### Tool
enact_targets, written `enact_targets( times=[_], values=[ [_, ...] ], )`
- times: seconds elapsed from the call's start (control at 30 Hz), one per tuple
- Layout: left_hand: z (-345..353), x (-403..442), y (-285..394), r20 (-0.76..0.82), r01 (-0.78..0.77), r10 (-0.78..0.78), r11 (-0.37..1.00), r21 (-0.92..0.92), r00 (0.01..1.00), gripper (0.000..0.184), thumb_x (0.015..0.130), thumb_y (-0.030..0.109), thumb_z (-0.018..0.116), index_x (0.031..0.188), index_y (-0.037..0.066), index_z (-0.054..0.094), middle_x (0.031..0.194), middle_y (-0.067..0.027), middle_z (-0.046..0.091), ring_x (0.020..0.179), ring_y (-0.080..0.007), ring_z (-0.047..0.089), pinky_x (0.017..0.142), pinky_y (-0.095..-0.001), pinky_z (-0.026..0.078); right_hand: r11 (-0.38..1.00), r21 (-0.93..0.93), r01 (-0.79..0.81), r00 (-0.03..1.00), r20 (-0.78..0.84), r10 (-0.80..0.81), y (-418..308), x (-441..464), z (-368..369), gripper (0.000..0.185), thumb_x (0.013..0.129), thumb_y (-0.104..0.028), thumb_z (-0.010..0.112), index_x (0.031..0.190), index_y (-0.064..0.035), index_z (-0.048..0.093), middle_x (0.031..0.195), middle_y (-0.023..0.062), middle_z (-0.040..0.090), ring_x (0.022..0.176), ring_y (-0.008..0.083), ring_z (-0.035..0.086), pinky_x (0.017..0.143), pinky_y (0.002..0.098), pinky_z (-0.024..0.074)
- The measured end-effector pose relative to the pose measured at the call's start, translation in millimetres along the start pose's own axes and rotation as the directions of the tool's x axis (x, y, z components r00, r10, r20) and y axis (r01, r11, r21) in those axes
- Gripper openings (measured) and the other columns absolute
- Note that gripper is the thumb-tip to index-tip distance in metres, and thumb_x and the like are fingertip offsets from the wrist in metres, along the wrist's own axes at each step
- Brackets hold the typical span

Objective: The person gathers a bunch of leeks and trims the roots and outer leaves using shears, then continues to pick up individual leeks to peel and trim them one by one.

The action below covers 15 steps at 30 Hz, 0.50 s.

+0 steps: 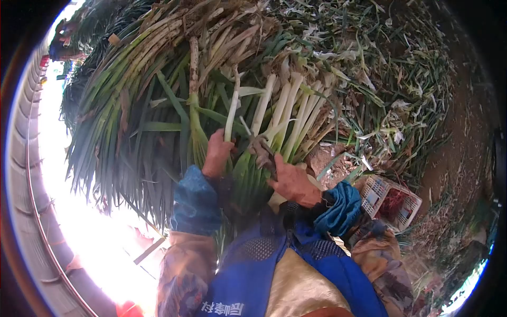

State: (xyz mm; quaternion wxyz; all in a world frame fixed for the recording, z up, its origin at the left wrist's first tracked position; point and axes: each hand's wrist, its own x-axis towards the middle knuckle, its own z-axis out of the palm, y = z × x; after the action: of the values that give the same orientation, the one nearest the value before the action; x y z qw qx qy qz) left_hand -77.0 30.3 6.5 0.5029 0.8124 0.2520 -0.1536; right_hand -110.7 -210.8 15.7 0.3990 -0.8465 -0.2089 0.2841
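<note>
My left hand (pixel 215 154) is closed around a green onion (pixel 232 105), whose white stalk points up and away from me. My right hand (pixel 297 182) is bent at the lower end of a bunch of cleaned green onions (pixel 285 108), their white stalks lying side by side. A crumpled greyish-brown piece (pixel 260 151) touches its fingertips; whether it is a withered leaf, I cannot tell. What the right fingers grip is hidden in shadow. Left of my left hand lies another green onion (pixel 195 108) with a brown, unpeeled stalk.
A big heap of unpeeled green onions (pixel 127 111) spreads at the left, roots toward the top. Stripped leaves (pixel 391 84) cover the ground at the upper right. A white plastic basket (pixel 374 198) with red strings (pixel 393 203) stands right of my right arm.
</note>
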Motion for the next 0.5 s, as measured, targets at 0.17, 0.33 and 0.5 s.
enact_targets(
  times=[0.17, 0.33, 0.5],
  values=[
    [24.5, -23.3, -10.2, 0.031, 0.146, -0.144, 0.988, -0.059, 0.989, 0.030, 0.069, -0.004, 0.052, 0.099, -0.004, 0.052, 0.075, -0.0117, 0.058, 0.058, -0.0214, 0.059, 0.049, -0.0319, 0.047, 0.988, -0.074, -0.134, 0.984, 0.110, 0.142, 4.5, 14.2, -4.0, 0.047, 0.077, -0.025, 0.059, 0.108, 0.0028, 0.036, 0.079, 0.0258, 0.059, 0.080, 0.0440, 0.058, 0.069, 0.0513, 0.0448],
    [54.1, -29.1, -45.8, -0.027, 0.111, -0.108, 0.986, 0.127, 0.994, 0.030, 0.072, 0.000, 0.051, 0.102, -0.001, 0.051, 0.080, -0.0187, 0.059, 0.071, -0.0322, 0.059, 0.060, -0.0405, 0.046, 0.978, -0.103, -0.184, 0.979, 0.066, 0.191, 20.8, 46.6, -2.0, 0.046, 0.076, -0.023, 0.057, 0.106, 0.0039, 0.035, 0.075, 0.0259, 0.058, 0.076, 0.0441, 0.058, 0.066, 0.0507, 0.0453],
    [69.6, -34.7, -43.7, -0.133, -0.012, 0.042, 0.977, 0.215, 0.990, 0.027, 0.074, 0.001, 0.049, 0.101, 0.002, 0.050, 0.084, -0.0266, 0.059, 0.084, -0.0457, 0.056, 0.070, -0.0501, 0.043, 0.975, -0.078, -0.208, 0.967, 0.133, 0.217, 12.3, 10.5, -6.6, 0.046, 0.076, -0.023, 0.056, 0.107, 0.0040, 0.034, 0.074, 0.0253, 0.058, 0.074, 0.0439, 0.058, 0.064, 0.0501, 0.0458]
  ],
)
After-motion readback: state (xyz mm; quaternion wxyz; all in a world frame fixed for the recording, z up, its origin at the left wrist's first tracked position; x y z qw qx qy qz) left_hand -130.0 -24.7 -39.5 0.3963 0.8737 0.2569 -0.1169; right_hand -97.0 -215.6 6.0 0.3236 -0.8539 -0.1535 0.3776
